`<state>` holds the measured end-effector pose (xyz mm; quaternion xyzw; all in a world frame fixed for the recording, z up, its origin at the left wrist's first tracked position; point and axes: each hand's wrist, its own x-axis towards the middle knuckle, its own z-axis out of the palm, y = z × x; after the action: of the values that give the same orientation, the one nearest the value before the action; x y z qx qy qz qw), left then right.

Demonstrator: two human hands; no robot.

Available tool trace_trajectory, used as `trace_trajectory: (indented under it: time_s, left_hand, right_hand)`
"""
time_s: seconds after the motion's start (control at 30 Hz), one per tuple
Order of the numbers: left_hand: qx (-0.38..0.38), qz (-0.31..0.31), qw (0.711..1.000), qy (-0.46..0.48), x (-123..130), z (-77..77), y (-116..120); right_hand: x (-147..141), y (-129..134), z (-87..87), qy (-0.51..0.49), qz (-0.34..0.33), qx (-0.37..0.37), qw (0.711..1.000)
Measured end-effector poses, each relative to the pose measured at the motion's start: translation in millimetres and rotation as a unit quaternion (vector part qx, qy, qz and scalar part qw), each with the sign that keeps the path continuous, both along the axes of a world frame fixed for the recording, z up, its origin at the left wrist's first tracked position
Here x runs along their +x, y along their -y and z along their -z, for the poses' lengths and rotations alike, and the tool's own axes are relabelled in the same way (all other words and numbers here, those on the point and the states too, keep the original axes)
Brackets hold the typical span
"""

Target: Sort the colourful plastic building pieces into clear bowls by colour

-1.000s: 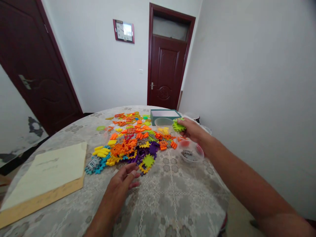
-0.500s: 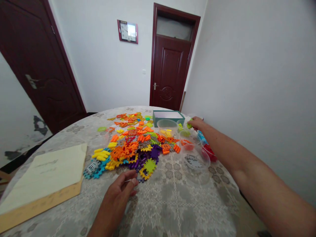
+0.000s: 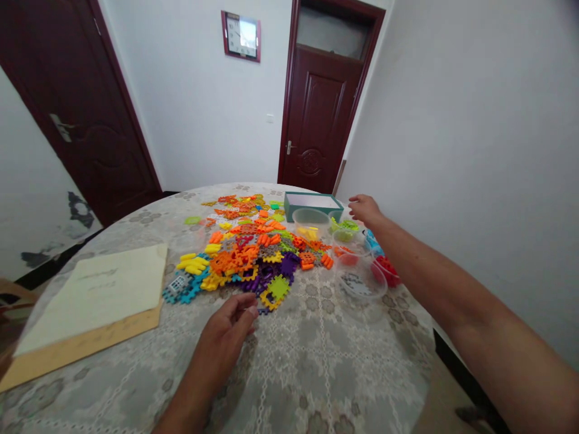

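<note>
My right hand (image 3: pixel 365 208) hangs open and empty at the far right of the table, just past the corner of a teal cardboard box (image 3: pixel 313 206). Below it, clear plastic bowls hold sorted pieces: yellow in one (image 3: pixel 310 223), lime green in another (image 3: pixel 344 226), orange-red in a third (image 3: pixel 348 246), grey in a fourth (image 3: pixel 360 283). My left hand (image 3: pixel 228 325) rests, fingers curled, at the front edge of a heap of colourful interlocking plastic pieces (image 3: pixel 257 256). A lime-green piece in a yellow frame (image 3: pixel 278 289) lies nearest it. Whether those fingers pinch something small is hard to see.
Red pieces (image 3: pixel 385 271) and blue pieces (image 3: pixel 373 242) lie at the right rim of the round lace-clothed table (image 3: pixel 316 367). A pale sheet on a cardboard board (image 3: pixel 97 295) lies at the left. Dark doors and white walls stand beyond.
My right hand has let go of the green gear piece and drawn back, open, to the far right. Lime-green pieces now show in the bowl. My left hand has barely moved, and the view has tilted slightly.
</note>
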<state>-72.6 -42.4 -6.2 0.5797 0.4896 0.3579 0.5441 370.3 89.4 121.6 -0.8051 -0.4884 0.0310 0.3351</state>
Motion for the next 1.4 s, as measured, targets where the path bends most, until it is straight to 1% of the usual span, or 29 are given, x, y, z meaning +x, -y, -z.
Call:
trace_trajectory:
  time_s: [0.07,0.1,0.17,0.23,0.3,0.33,0.37,0.43,0.5,0.57,0.63,0.7,0.73,0.8,0.87,0.93,1.0,1.07,1.13,1.2,1.27,1.3,1.4]
  left_hand:
    - [0.019,0.002,1.0,0.001,0,-0.6,1]
    - [0.033,0.0,0.999,-0.005,0,-0.9,2]
    - [0.063,-0.006,0.998,-0.025,0,-1.3,3]
    - [0.092,-0.012,0.995,-0.043,0,-1.7,3]
    - [0.109,-0.016,0.992,-0.055,1,-2.4,3]
    - [0.113,-0.016,0.992,-0.06,2,-2.7,4]
    - [0.115,-0.016,0.991,-0.064,2,-3.2,4]
    - [0.118,-0.014,0.991,-0.067,3,-4.1,5]
    - [0.12,-0.013,0.99,-0.067,3,-5.4,6]
    - [0.118,-0.011,0.99,-0.069,3,-7.0,7]
    - [0.114,-0.009,0.991,-0.073,4,-8.7,9]
    - [0.111,-0.008,0.991,-0.076,4,-9.8,10]
    - [0.11,-0.008,0.991,-0.077,4,-10.0,10]
    - [0.11,-0.011,0.991,-0.081,4,-8.9,10]
    - [0.118,-0.01,0.989,-0.085,4,-6.4,10]
    - [0.134,-0.005,0.987,-0.09,4,-3.2,9]
    - [0.146,-0.001,0.985,-0.095,5,-0.6,9]
    - [0.149,0.007,0.984,-0.092,6,0.2,9]
    - [0.155,0.023,0.984,-0.08,7,-0.7,10]
    - [0.168,0.039,0.982,-0.076,7,-2.7,10]
    - [0.176,0.042,0.98,-0.089,5,-4.8,10]
    - [0.172,0.039,0.98,-0.094,4,-5.8,9]
    - [0.135,0.032,0.987,-0.077,3,-8.5,8]
  right_hand:
    - [-24,17,-7.7,-0.036,-0.027,0.02,0.999]
    - [-38,29,-9.9,-0.053,-0.053,0.029,0.997]
    - [-67,56,-9.6,-0.103,-0.136,0.047,0.984]
    - [-96,85,-0.8,-0.113,-0.232,0.009,0.966]
    - [-124,109,17.3,-0.076,-0.305,-0.031,0.949]
    - [-137,117,29.4,-0.053,-0.328,-0.042,0.942]
    - [-149,124,42.7,-0.029,-0.341,-0.046,0.938]
    - [-172,130,70.5,0.019,-0.346,-0.052,0.936]
    - [-193,132,95.6,0.062,-0.327,-0.067,0.941]
    - [-210,134,114.6,0.098,-0.295,-0.081,0.947]
    - [-224,136,126.7,0.128,-0.27,-0.091,0.95]
    - [-231,139,133.1,0.142,-0.267,-0.101,0.948]
    - [-233,140,134.8,0.142,-0.276,-0.105,0.945]
    - [-232,143,136.4,0.129,-0.309,-0.1,0.937]
    - [-227,145,136.7,0.1,-0.343,-0.078,0.931]
    - [-222,146,135.5,0.039,-0.371,-0.05,0.926]
    - [-218,145,132.9,-0.063,-0.395,-0.034,0.916]
    - [-218,146,129.7,-0.161,-0.418,-0.032,0.893]
    - [-220,148,127.7,-0.209,-0.442,-0.035,0.872]
    - [-224,150,128.0,-0.225,-0.464,-0.041,0.856]
    - [-229,151,129.2,-0.236,-0.473,-0.051,0.847]
    - [-230,152,129.5,-0.238,-0.471,-0.054,0.848]
    - [-230,151,126.3,-0.217,-0.451,-0.046,0.864]
